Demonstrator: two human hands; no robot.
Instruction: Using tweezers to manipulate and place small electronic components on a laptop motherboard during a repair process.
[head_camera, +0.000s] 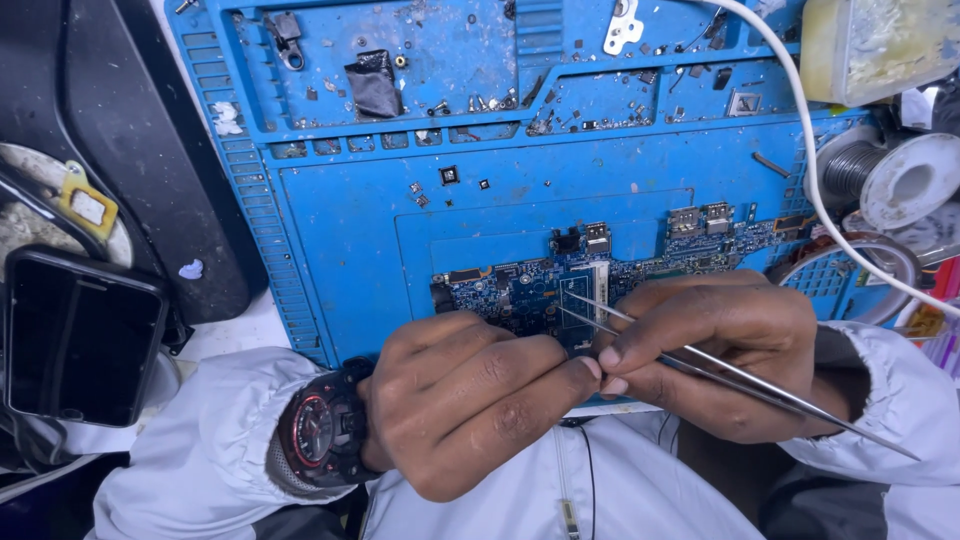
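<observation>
From the head view, a blue work mat (360, 215) covers most of the desk (240, 325), of which only a pale strip shows at the mat's lower left edge. The mat is worn and dusty, with raised ridges along its left side and shallow compartments across the top. Those compartments hold tiny screws, chips and scraps, a crumpled piece of black tape (374, 84) and a small white metal bracket (623, 27). A few loose black chips lie on the open middle of the mat.

A blue circuit board (520, 285) lies on the lower part of the mat, just in front of the hands, with metal ports along its far edge. The right hand (730, 350) grips a pair of metal tweezers (700, 365), pinched between thumb and fingers, and the tips reach over the board near its middle. The left hand (470, 400) is curled loosely, its fingertips meeting those of the right hand beside the tweezers; it grasps nothing that can be seen. A black and red wristwatch (320, 435) sits on the left wrist, and both arms wear pale grey sleeves.

To the left of the mat lies a dark phone (80, 340), screen off, beside a black curved object. At the right edge stand spools of solder wire (880, 175) and a roll of tape (865, 270), and a white cable (810, 150) runs down across them. A yellowish plastic box (880, 45) sits at the top right corner.
</observation>
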